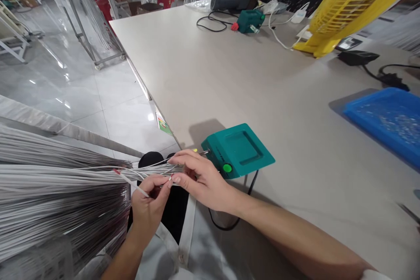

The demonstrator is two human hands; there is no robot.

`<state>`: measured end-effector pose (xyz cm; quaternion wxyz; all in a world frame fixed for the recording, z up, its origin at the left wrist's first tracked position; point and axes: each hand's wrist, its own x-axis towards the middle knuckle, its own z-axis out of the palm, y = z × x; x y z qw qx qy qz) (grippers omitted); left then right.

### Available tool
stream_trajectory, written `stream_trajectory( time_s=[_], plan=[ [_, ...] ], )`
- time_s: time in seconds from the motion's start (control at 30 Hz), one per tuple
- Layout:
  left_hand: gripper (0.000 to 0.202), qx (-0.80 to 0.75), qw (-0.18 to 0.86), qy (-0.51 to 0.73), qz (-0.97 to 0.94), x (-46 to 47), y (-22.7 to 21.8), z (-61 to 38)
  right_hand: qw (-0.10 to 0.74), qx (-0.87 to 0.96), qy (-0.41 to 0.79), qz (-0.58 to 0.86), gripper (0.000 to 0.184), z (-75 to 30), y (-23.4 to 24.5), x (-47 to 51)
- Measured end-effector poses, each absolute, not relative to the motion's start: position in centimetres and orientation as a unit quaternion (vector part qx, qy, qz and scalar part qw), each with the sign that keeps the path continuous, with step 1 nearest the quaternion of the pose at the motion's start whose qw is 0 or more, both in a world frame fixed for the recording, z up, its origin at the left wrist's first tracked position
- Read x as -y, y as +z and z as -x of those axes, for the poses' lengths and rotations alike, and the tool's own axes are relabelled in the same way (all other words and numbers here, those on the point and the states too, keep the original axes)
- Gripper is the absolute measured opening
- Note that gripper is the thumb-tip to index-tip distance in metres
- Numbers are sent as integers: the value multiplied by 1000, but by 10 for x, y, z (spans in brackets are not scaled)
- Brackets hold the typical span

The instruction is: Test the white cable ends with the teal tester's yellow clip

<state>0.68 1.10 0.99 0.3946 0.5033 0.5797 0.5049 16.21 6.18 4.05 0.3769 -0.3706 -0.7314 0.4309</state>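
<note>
My left hand (147, 208) pinches a thin white wire (141, 189) between thumb and fingertips, close to its end. Meeting it there, my right hand (206, 179) has its thumb at the wire's tip, where a bit of red shows; its fingers curl over the loose ends. Beneath both hands, a thick bundle of grey-white wires (65, 175) comes in from the left. A red mark sits on some strands. Just beyond my right hand is a green machine (243, 148) with a shallow tray top, a round green button and a metal shaft on its left side.
On the grey table (203, 70) stand a yellow fan (348, 8), another small green device (251, 21) and a blue tray (387, 118) of small clear pieces. A black cable hangs below the near machine. A wheeled metal rack (82, 30) stands on the floor at left.
</note>
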Motion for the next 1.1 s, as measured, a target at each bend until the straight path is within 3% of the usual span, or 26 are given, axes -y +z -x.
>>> stream_trajectory(
  time_s=[0.13,0.23,0.47,0.63,0.77,0.83,0.93,1.1],
  plan=[
    [4,-541,385,488,-566,-10,7,-3,316,747,468,352,8,-162,39,-65],
    [6,-531,416,491,-552,-11,8,1,328,743,486,323,3,-163,38,-69],
    [7,-479,605,562,-299,-14,8,-9,388,683,529,320,9,-155,33,-65],
    [12,-487,622,565,-240,-11,7,-18,410,780,354,314,16,-156,25,-61],
    [10,-529,570,534,-332,-8,5,-16,313,887,128,315,21,-161,24,-61],
    [10,-539,558,535,-336,-7,3,-14,261,905,95,322,21,-161,27,-60],
    [12,-550,546,560,-295,-8,1,-11,218,886,181,366,18,-161,34,-57],
    [15,-551,559,543,-299,-9,4,-9,327,786,361,381,18,-159,40,-58]
  ],
)
